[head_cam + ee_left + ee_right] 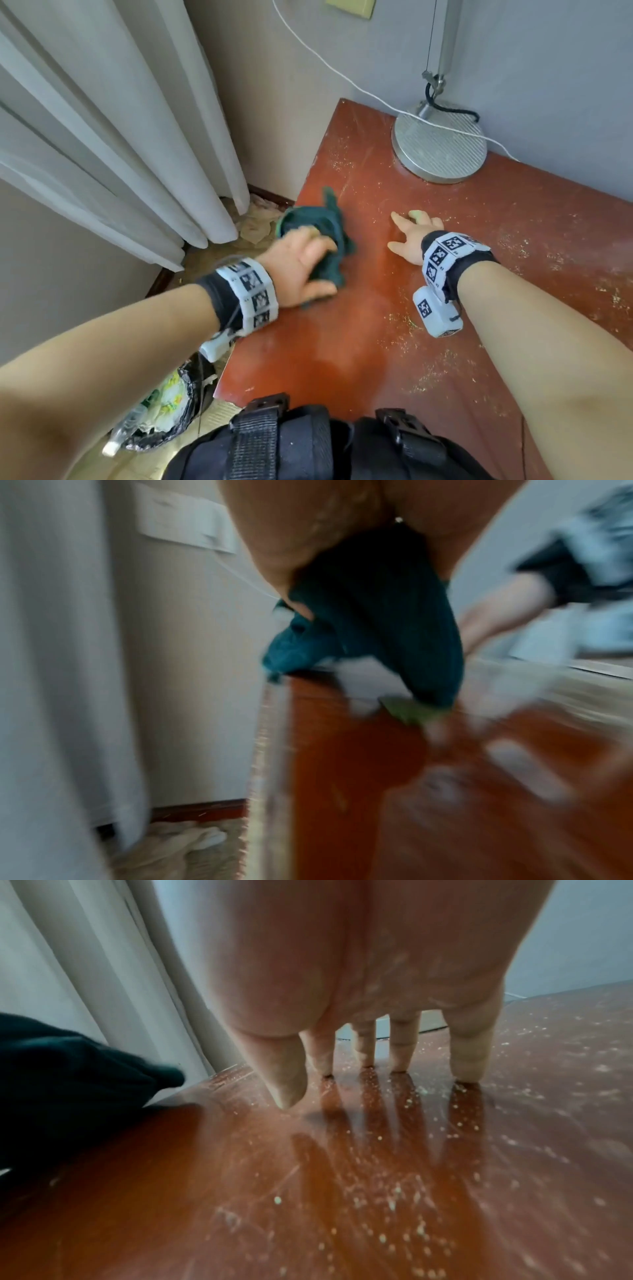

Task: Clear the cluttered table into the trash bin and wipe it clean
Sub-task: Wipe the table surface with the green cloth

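Cloth point(329, 236), dark teal, bunched, sits on the red-brown tabletop point(359, 342) right at its left edge, roughly midway along, part of it hanging over that edge. Left hand point(298, 263) is on top of it, grip closed round a wad of the fabric; left wrist view is motion-blurred but shows the cloth point(377, 615) clamped under the palm and draping down to the tabletop point(342, 764). Right hand point(411, 236) is apart from the cloth, toward the middle of the tabletop: grip wide, holding nothing, fingers spread. Right wrist view shows the fingertips point(467, 1074) planted on the tabletop point(308, 1191), thumb just above it. Pale crumbs point(582, 274) are scattered over the right half and far side; the strip near the cloth looks cleaner. Lamp base point(440, 144), round metal, stands in the far corner against the wall, white cable point(342, 75) running across it. Trash bin point(171, 404), black-lined with wrappers inside, stands on the floor off the near left corner. Curtain point(113, 137) hangs beyond the left edge.
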The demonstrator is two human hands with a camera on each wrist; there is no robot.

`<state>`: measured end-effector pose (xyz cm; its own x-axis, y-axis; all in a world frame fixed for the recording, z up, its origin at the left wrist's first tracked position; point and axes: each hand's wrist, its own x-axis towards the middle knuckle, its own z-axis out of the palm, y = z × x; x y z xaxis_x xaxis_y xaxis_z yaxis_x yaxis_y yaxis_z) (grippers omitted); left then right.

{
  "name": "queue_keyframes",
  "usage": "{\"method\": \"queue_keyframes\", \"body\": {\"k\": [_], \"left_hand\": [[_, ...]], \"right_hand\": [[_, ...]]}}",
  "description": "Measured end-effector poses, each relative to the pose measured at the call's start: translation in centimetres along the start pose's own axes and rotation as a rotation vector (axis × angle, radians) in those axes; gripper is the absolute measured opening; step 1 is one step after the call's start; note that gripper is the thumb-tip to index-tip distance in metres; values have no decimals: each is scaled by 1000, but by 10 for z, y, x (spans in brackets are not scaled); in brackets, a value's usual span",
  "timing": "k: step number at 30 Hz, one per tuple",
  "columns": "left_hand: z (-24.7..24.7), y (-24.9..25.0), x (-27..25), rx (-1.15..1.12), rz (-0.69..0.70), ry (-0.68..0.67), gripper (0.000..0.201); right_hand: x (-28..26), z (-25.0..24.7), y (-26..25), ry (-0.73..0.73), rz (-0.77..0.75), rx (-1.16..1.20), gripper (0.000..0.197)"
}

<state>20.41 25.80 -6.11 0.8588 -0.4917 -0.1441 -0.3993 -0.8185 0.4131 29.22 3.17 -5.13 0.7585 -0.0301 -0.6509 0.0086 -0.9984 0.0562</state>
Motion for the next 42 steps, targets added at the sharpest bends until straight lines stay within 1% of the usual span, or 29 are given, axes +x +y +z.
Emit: {"method": "queue_keyframes", "body": {"k": [2, 3, 5, 7, 9, 10, 11, 12, 13, 16, 17, 19, 20, 21, 22, 23, 26, 27, 28, 29, 31, 32, 34, 35, 37, 39, 42], "left_hand": [[11, 15, 3, 255, 115, -296, 78], [16, 17, 7, 371, 167, -355, 76], [20, 18, 19, 520, 262, -370, 73], [20, 13, 35, 563, 340, -365, 71], [20, 1, 50, 590, 349, -340, 70], [12, 1, 53, 601, 283, -346, 71], [3, 2, 55, 596, 178, -329, 72], [-1, -3, 56, 584, 75, -278, 72], [-1, -14, 56, 540, -24, -212, 70], [-10, -44, 48, 332, -390, -126, 62], [-12, -51, 43, 241, -483, -58, 60], [-16, -61, 32, 63, -594, 74, 56], [-16, -62, 30, 9, -599, 132, 55], [-16, -60, 27, -12, -539, 194, 54], [-15, -55, 27, -2, -421, 223, 54], [-13, -46, 28, 21, -279, 199, 55], [1, -23, 36, 193, 104, 33, 55], [6, -14, 43, 269, 209, -35, 57], [7, -3, 50, 345, 275, -113, 60], [9, 6, 58, 398, 311, -211, 63], [14, 17, 79, 477, 315, -412, 63], [12, 22, 90, 501, 300, -465, 65], [8, 29, 114, 514, 310, -465, 71], [7, 27, 126, 517, 302, -457, 74], [0, 19, 148, 491, 205, -405, 77], [-12, 1, 163, 432, 34, -292, 74], [-31, -39, 176, 295, -301, -123, 67]], "right_hand": [[4, 0, -1, -2, 0, -17, 63], [6, 1, -1, -1, -4, -31, 63], [7, 4, 1, -1, -9, -72, 65], [8, 5, 4, -1, -13, -103, 65], [8, 5, 6, 0, -24, -119, 65], [8, 4, 6, -1, -29, -123, 65], [9, 4, 7, -2, -37, -130, 66], [10, 4, 8, -3, -47, -140, 67], [10, 4, 8, -3, -55, -149, 67], [10, 3, 11, -4, -63, -150, 68], [11, 3, 11, -5, -65, -148, 68], [13, 2, 12, -10, -72, -150, 70], [14, 0, 13, -13, -75, -151, 70], [15, 0, 13, -18, -79, -148, 71], [16, -2, 12, -23, -79, -144, 72], [16, -3, 12, -28, -79, -138, 72], [17, -7, 15, -3, -105, -125, 70], [19, -7, 17, 23, -113, -136, 69], [20, -6, 19, 49, -110, -155, 68], [22, -5, 22, 64, -97, -171, 68], [26, -2, 28, 53, -76, -159, 70], [27, -1, 30, 41, -79, -134, 70], [29, -1, 32, 30, -97, -93, 72], [30, -2, 33, 27, -105, -86, 73], [33, -5, 34, 18, -115, -88, 74], [35, -6, 35, 13, -125, -94, 75], [39, -5, 37, 19, -130, -108, 77]]}}
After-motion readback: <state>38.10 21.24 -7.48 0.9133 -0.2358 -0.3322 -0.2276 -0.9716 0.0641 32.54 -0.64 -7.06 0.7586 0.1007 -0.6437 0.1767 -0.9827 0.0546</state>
